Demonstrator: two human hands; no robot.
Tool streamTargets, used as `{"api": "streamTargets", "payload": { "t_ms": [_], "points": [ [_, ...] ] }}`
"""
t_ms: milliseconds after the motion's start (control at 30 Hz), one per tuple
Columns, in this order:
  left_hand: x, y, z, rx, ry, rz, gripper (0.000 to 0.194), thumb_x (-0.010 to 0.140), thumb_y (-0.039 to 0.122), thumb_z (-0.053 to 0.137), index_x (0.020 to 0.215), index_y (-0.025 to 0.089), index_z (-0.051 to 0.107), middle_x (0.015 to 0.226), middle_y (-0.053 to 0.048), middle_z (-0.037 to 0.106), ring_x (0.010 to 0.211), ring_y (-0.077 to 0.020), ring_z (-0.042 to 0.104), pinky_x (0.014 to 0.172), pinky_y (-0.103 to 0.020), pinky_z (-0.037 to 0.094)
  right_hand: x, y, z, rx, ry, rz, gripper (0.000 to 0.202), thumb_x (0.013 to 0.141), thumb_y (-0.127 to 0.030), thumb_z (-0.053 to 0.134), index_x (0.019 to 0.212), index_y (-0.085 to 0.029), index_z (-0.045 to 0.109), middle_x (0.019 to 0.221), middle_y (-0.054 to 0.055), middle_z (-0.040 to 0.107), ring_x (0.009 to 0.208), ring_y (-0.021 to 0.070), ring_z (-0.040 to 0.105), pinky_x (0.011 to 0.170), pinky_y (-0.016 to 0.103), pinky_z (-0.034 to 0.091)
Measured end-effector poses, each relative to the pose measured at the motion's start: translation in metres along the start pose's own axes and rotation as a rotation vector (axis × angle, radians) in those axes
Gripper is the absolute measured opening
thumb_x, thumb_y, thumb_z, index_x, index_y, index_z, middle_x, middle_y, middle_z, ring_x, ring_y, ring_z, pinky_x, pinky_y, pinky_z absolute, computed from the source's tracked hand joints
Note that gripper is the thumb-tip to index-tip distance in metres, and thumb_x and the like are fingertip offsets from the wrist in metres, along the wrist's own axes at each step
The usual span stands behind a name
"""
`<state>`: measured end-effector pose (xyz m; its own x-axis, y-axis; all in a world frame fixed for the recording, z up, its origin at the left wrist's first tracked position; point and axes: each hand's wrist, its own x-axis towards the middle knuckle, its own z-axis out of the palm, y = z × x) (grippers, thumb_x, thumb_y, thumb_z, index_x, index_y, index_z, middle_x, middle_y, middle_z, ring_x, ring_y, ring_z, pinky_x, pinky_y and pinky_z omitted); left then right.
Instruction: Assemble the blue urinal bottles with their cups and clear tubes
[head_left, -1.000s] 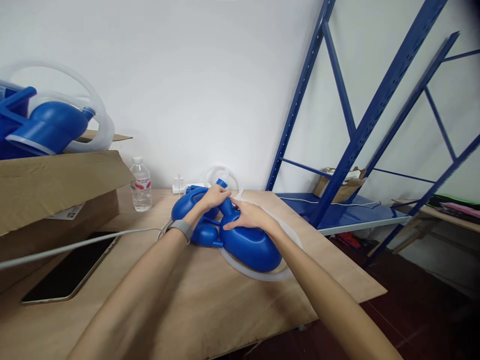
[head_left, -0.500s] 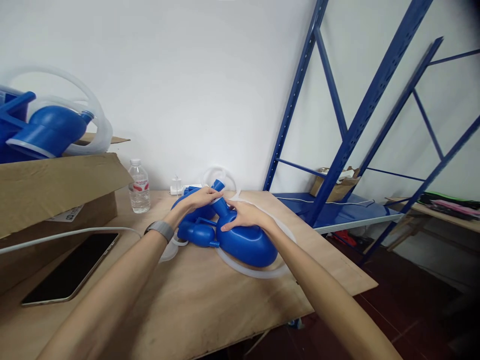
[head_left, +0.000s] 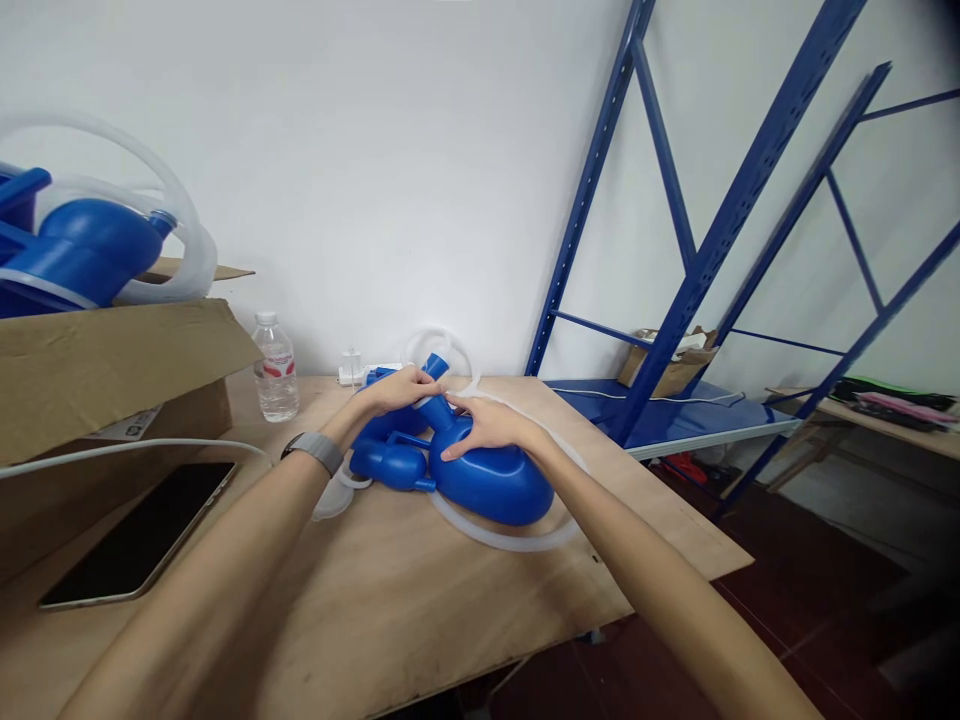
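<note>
Head camera catches my left hand (head_left: 401,390) pinching the neck of the blue bottle (head_left: 501,490) while my right hand (head_left: 491,424), thumb spread, grips its shoulder, apparently bracing it on the wooden table (head_left: 390,600), whitish tubing (head_left: 521,543) curving around its front.

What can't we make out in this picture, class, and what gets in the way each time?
In the head view:
Part of the neck of the blue bottle: covered by the left hand.
The blue bottle's far side: hidden by its own body and the right hand.
Inside the cardboard box: hidden by its front flap.
The box's left end: cut off by the left edge.
Water bottle label print: too small.
</note>
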<state>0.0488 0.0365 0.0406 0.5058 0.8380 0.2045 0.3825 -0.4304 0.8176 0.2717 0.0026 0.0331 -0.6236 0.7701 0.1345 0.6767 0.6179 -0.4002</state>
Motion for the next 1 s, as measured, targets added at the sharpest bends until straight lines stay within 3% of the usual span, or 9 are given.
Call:
{"api": "streamTargets", "payload": {
  "t_ms": [267,367,467,600,767,867,1000],
  "points": [
    [0.005,-0.011,0.011,-0.079,0.095,-0.053,0.037,0.072,0.04,0.07,0.051,0.019,0.047,0.05,0.006,0.033,0.048,-0.0079,0.024,0.048,-0.026,0.017,0.001,0.001,0.001,-0.008,0.003,-0.034,0.106,0.058,-0.066,0.088,0.15,-0.027,0.051,0.134,0.013,0.068,0.117,0.0373,0.068,0.099,0.049,0.052],
    [0.006,-0.012,0.013,-0.123,0.098,-0.064,0.033,0.072,0.041,0.069,0.054,0.019,0.052,0.051,0.005,0.04,0.049,-0.0087,0.03,0.047,-0.025,0.022,0.0,0.002,0.001,0.001,0.003,-0.029,0.108,0.059,-0.066,0.088,0.152,-0.028,0.049,0.138,0.013,0.066,0.121,0.0375,0.066,0.102,0.049,0.051],
    [0.0,-0.009,0.006,-0.175,0.105,-0.073,0.04,0.073,0.047,0.067,0.052,0.02,0.047,0.049,0.004,0.04,0.049,-0.0096,0.033,0.048,-0.025,0.028,-0.001,0.004,-0.001,0.022,-0.027,-0.042,0.112,0.06,-0.065,0.088,0.156,-0.028,0.044,0.142,0.012,0.064,0.125,0.0372,0.064,0.105,0.049,0.05],
    [-0.019,0.0,-0.014,-0.199,0.128,-0.082,0.051,0.078,0.058,0.062,0.049,0.022,0.039,0.046,0.006,0.034,0.048,-0.0092,0.033,0.052,-0.026,0.034,-0.001,0.009,-0.003,0.06,-0.044,-0.055,0.114,0.058,-0.062,0.09,0.156,-0.03,0.042,0.141,0.011,0.065,0.125,0.0367,0.064,0.106,0.05,0.049],
    [-0.049,0.021,-0.03,0.019,0.23,-0.139,0.054,0.081,0.064,0.058,0.052,0.02,0.044,0.049,0.004,0.04,0.05,-0.01,0.033,0.051,-0.026,0.026,0.001,0.01,-0.005,0.106,-0.048,-0.073,0.112,0.059,-0.061,0.09,0.156,-0.029,0.044,0.142,0.013,0.063,0.126,0.0362,0.063,0.107,0.049,0.048],
    [-0.069,0.029,-0.021,0.197,0.217,-0.157,0.054,0.082,0.065,0.058,0.054,0.021,0.045,0.048,0.005,0.036,0.048,-0.0101,0.031,0.05,-0.027,0.022,0.002,0.009,-0.006,0.085,-0.072,-0.061,0.114,0.059,-0.063,0.089,0.156,-0.028,0.043,0.141,0.013,0.064,0.125,0.0368,0.063,0.106,0.048,0.049],
    [-0.108,0.025,0.009,0.458,0.138,-0.051,0.048,0.085,0.055,0.059,0.054,0.02,0.046,0.052,0.003,0.047,0.051,-0.0119,0.04,0.052,-0.028,0.025,0.0,0.011,-0.009,0.016,-0.054,-0.049,0.111,0.063,-0.067,0.086,0.157,-0.027,0.042,0.143,0.013,0.063,0.127,0.0359,0.062,0.107,0.047,0.049]
  ]
}}
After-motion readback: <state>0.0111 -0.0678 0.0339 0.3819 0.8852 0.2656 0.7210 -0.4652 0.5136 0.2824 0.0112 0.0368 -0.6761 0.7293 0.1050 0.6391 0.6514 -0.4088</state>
